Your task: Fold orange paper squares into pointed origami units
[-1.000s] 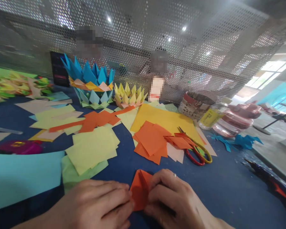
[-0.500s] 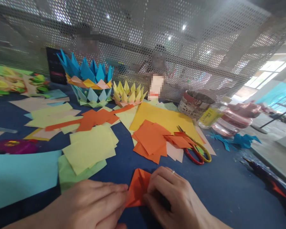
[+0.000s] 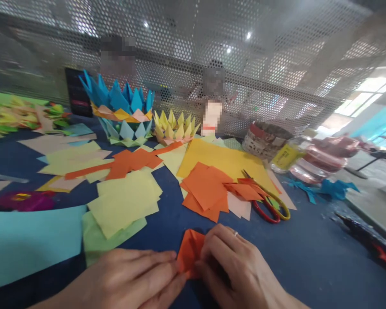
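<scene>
Both my hands meet at the near edge of the blue table [image 3: 309,257], pinching a small folded orange paper [image 3: 190,251]. My left hand [image 3: 131,279] lies low with its fingertips pressed on the paper's left edge. My right hand [image 3: 234,268], a ring on one finger, curls over the paper's right side and hides part of it. Just beyond lies a stack of orange paper squares [image 3: 207,189].
Red and yellow scissors [image 3: 270,206] lie right of the orange stack on a yellow sheet [image 3: 218,161]. Pale yellow squares [image 3: 125,201] and a light blue sheet [image 3: 25,240] lie left. Folded paper crowns, blue [image 3: 122,107] and yellow [image 3: 173,126], stand before a perforated screen. A woven basket [image 3: 263,139] stands right.
My fingers have closed further over the orange paper, which now shows less and looks more tightly folded. The view has shifted slightly.
</scene>
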